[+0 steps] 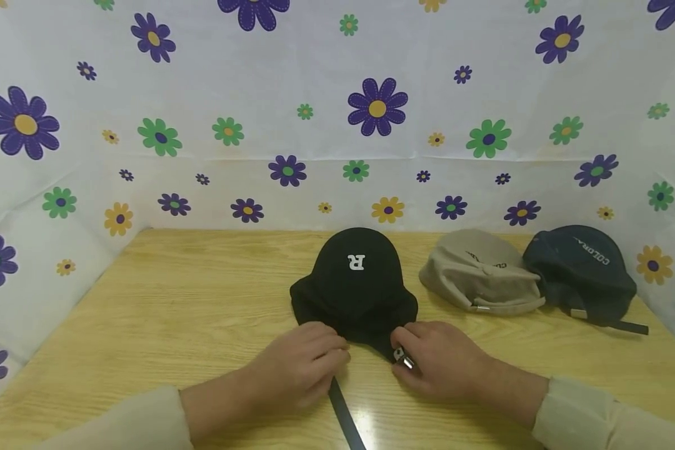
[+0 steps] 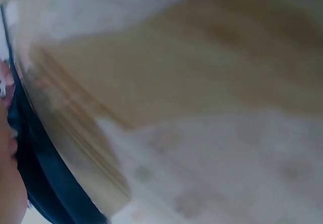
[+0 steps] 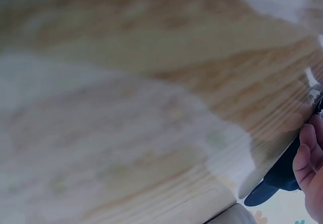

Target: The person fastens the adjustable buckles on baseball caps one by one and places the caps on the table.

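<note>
Pale sleeves [image 1: 124,419] flank hands [image 1: 300,365] pinching a black cap [image 1: 360,287] on a wood-grain table [image 1: 202,300], flowered cloth [image 1: 309,69] around

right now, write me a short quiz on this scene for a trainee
1. True or false: in the head view, the beige fabric cap lies between the round black fabric cap and the dark navy fabric cap.
2. Fill in: a long narrow black strap runs from the left hand toward the head view's ____ edge.
3. Pick one: the frontmost shiny silver metal buckle is at the fingers of a) the left hand, b) the right hand, c) neither hand.

Key: 1. true; 2. bottom; 3. b.
</note>
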`<action>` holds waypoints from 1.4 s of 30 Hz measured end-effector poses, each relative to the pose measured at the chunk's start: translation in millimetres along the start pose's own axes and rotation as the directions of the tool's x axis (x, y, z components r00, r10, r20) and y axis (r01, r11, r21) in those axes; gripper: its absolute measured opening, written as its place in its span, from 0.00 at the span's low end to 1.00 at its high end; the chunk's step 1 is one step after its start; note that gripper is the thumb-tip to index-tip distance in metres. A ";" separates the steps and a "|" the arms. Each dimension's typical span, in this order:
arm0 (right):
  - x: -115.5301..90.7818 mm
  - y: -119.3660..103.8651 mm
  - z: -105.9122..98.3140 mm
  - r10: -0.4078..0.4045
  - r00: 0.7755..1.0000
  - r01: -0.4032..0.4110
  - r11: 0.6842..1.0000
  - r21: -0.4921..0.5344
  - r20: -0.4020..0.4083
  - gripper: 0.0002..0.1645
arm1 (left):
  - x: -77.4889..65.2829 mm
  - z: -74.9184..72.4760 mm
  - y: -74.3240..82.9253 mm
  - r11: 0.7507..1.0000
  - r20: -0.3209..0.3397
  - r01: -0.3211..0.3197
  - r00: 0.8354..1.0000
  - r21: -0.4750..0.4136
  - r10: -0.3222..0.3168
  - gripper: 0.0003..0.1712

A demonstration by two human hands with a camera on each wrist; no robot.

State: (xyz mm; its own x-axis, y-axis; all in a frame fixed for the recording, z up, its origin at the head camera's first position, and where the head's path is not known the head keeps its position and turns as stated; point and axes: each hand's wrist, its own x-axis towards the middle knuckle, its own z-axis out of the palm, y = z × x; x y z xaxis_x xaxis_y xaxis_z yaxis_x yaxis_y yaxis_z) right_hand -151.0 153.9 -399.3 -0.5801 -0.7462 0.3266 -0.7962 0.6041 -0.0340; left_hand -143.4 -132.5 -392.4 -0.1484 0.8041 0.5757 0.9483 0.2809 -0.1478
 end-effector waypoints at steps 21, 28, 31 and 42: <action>0.1 -2.2 0.8 -0.093 0.992 0.092 0.996 -0.014 -0.082 0.14 | 10.1 8.5 17.3 0.959 0.181 -0.124 0.968 -0.254 0.173 0.07; 0.0 -2.7 2.1 -0.138 0.987 0.135 0.990 -0.041 -0.084 0.15 | 7.9 9.3 16.8 0.960 0.213 -0.089 0.966 -0.267 0.148 0.07; -0.4 -2.8 1.9 -0.106 0.994 0.106 0.994 -0.005 -0.029 0.16 | 6.4 11.1 16.2 0.965 0.208 -0.083 0.968 -0.250 0.138 0.08; -0.4 1.3 -1.0 -0.187 0.982 0.188 0.981 -0.058 0.025 0.21 | 4.2 12.1 14.9 0.992 0.151 0.004 0.988 -0.125 0.015 0.07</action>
State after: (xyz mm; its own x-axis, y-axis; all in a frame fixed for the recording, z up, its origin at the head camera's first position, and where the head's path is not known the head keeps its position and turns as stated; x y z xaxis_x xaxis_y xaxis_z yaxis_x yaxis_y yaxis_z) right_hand -151.6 155.2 -398.5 -0.4255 -0.8524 0.3038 -0.8796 0.4685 0.0826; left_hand -133.4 -118.5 -401.9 -0.1751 0.8783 0.4449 0.9753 0.2167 -0.0439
